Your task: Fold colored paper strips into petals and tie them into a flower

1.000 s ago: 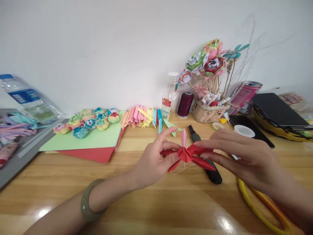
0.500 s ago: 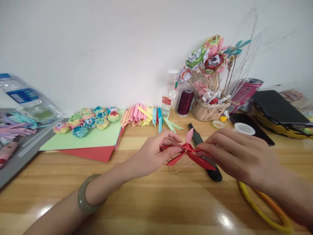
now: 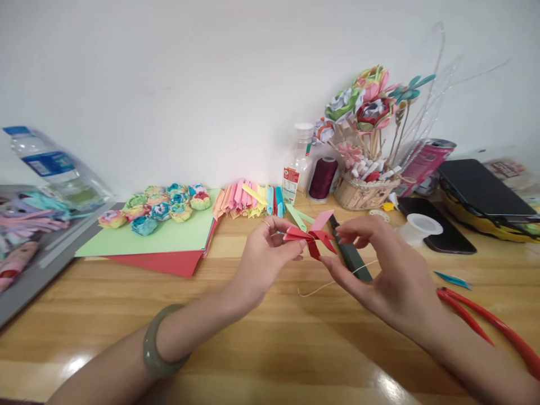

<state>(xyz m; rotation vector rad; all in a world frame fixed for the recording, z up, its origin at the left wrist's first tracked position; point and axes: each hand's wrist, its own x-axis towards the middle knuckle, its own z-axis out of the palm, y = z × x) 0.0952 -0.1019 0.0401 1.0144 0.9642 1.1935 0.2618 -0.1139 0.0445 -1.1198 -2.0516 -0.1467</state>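
My left hand [image 3: 270, 259] pinches a small folded-paper flower [image 3: 313, 237] between thumb and fingers. The flower has red petals and one pink petal pointing up to the right. A thin pale string [image 3: 316, 291] trails below it over the wood. Close by on the right, my right hand [image 3: 379, 270] has its thumb and fingers apart, the thumb tip beside or touching the lower red petal; contact is hard to tell. Under the right hand lies a dark green, flat-handled tool [image 3: 352, 256], partly covered.
Finished paper flowers [image 3: 160, 211] sit on green paper [image 3: 143, 244] at left. Folded strips [image 3: 244, 199], a glass bottle [image 3: 295, 169], purple thread [image 3: 323, 180] and a flower basket [image 3: 365, 191] line the wall. A white spool [image 3: 419, 228] and red handles [image 3: 485, 315] lie right.
The red flower has turned and risen slightly in my left hand. My right hand has let go of its petal, and its fingers have spread apart. A small blue piece now shows at right.
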